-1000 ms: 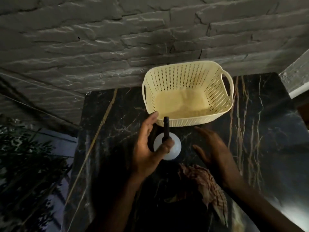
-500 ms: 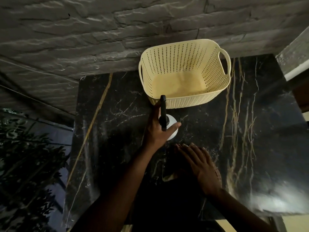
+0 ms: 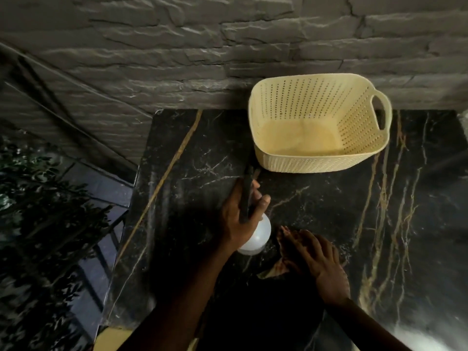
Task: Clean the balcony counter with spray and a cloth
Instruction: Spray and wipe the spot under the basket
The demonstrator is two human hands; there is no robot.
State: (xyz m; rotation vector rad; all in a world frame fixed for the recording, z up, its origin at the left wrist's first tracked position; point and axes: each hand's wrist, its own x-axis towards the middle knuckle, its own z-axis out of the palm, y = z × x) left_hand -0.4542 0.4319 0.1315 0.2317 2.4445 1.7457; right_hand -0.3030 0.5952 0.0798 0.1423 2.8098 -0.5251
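The left hand [image 3: 240,214], still clamped around the white round-bodied spray bottle [image 3: 255,236] with black nozzle, has drawn back from the cream perforated plastic basket [image 3: 319,122]; the right hand [image 3: 314,254] lies flat, fingers spread, on the brown patterned cloth [image 3: 274,271] on the black gold-veined marble counter [image 3: 367,211].

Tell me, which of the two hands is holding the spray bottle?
The left hand. It wraps around the white spray bottle, while the right hand lies flat on the cloth on the counter.
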